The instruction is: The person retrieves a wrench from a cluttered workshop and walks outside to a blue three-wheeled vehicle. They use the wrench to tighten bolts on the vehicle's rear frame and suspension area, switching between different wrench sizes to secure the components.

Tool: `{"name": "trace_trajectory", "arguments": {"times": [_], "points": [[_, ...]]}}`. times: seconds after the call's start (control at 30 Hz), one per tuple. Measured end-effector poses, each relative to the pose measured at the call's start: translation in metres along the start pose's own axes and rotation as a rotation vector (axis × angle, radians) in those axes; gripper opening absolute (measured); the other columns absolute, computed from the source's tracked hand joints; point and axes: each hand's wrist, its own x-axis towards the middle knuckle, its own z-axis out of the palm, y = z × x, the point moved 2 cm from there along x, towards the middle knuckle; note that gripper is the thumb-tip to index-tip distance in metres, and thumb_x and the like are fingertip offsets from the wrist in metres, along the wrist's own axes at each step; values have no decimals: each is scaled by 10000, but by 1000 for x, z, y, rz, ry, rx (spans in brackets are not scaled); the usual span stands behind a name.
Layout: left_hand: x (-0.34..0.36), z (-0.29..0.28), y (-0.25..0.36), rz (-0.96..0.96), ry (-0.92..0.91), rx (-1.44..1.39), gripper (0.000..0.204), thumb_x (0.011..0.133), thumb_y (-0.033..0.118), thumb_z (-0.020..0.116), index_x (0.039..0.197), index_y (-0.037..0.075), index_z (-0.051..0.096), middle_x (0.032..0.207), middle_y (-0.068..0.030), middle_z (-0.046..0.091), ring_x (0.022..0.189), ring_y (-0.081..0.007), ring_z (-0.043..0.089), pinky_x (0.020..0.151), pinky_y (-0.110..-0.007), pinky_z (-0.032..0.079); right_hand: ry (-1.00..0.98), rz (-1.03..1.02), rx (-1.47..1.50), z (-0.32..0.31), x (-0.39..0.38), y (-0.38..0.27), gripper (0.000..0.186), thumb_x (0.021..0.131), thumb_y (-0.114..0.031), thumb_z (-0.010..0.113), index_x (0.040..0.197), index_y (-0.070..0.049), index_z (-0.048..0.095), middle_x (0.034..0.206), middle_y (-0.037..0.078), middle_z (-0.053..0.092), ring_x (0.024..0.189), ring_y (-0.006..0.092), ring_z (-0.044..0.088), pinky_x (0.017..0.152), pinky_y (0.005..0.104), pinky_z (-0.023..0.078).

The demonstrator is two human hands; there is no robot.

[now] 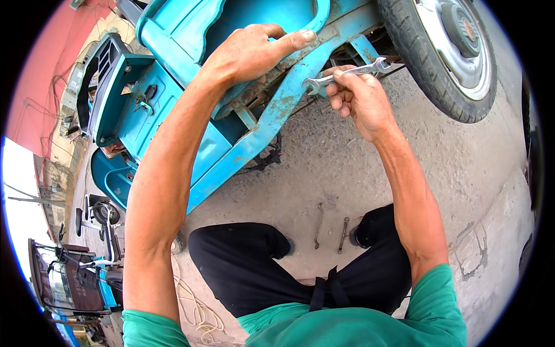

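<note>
My right hand (361, 98) is closed round a silver double open-ended wrench (347, 73), pinched between thumb and fingers. The wrench lies crosswise just beside the blue frame rail (292, 95) of a tilted vehicle. My left hand (248, 53) is over the edge of the vehicle's turquoise body (199, 26), back of the hand up and thumb stretched to the right. Its other fingers curl over the edge and are mostly hidden. Rust and dirt mark the metal beneath it.
A wheel with a black tire (419, 69) stands at the upper right. Two more wrenches, a longer one (319, 225) and a shorter one (343, 235), lie on the concrete between my feet. Pale rope (199, 309) is coiled at lower left. Another three-wheeler (66, 277) stands far left.
</note>
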Motion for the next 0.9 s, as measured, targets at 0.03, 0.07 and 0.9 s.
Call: {"name": "trace_trajectory", "arguments": {"times": [0.03, 0.07, 0.9], "points": [[1, 1, -1, 12, 11, 3, 837, 830, 750, 493, 1167, 1, 659, 966, -189, 658, 878, -297, 666, 622, -385, 568, -13, 9, 25, 0, 5, -1, 247, 963, -271, 555, 992, -40, 636, 789, 32, 620, 624, 71, 559, 503, 226, 412], [1, 1, -3, 24, 21, 6, 825, 835, 744, 493, 1159, 5, 661, 954, -184, 656, 867, -293, 665, 619, -387, 565, -27, 17, 51, 0, 10, -2, 251, 964, -274, 553, 986, -38, 634, 792, 35, 622, 624, 73, 559, 505, 228, 412], [-1, -2, 1, -2, -21, -40, 732, 871, 692, 507, 1063, 5, 671, 797, -122, 608, 661, -205, 611, 543, -340, 512, -45, 14, 78, 27, 74, 11, 278, 968, -207, 548, 1049, 51, 614, 890, 128, 672, 752, 158, 657, 621, 270, 519]]}}
